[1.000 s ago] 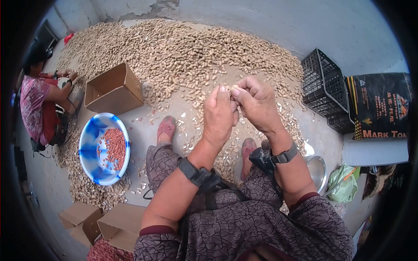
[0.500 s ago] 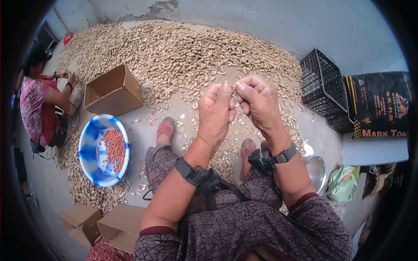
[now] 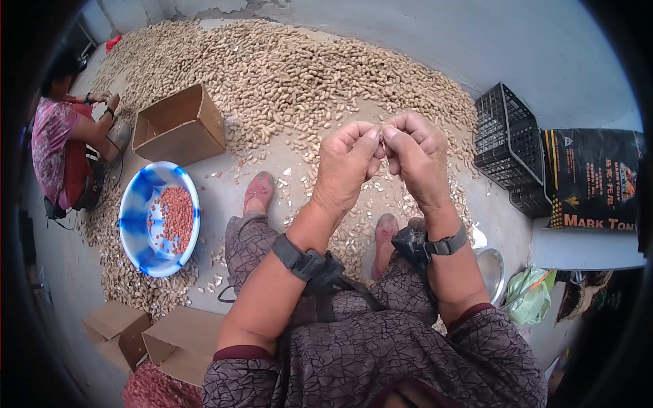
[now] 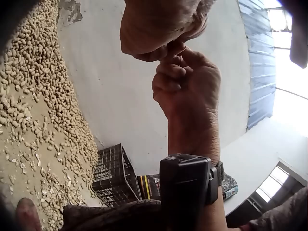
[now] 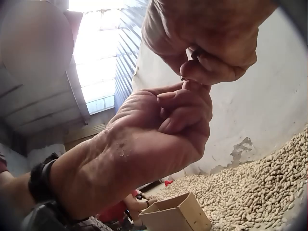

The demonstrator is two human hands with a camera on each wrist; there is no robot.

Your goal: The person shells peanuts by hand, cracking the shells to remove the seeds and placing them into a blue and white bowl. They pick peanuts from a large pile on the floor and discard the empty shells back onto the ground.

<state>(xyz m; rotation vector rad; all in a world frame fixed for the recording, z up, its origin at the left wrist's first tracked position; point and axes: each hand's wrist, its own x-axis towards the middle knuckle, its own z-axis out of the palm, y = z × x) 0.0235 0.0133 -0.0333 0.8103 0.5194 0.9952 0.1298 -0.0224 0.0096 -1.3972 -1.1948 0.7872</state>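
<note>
My left hand (image 3: 345, 166) and right hand (image 3: 420, 162) meet in front of me, above the floor. Thumbs and curled fingers of both pinch a small peanut (image 3: 382, 141) at the fingertips, which mostly hide it. In the left wrist view the left hand (image 4: 161, 29) fills the top, with the right hand (image 4: 192, 89) just under it. The right wrist view has the right hand (image 5: 211, 41) overhead, its fingertips close against those of the left hand (image 5: 159, 130). Behind them spreads a large heap of unshelled peanuts (image 3: 286, 75).
A blue-and-white basin (image 3: 139, 248) with red peanut kernels (image 3: 175, 216) stands at left, near an open cardboard box (image 3: 183, 143). Another person (image 3: 61, 146) sits at far left. Black crates (image 3: 507, 136) and a black sack (image 3: 595, 177) stand right. Broken shells (image 3: 146, 285) litter the floor.
Half a second ago the fingertips were slightly apart, with a reddish bit showing at the left hand's fingers; now they are together again. Both hands have shifted right in view.
</note>
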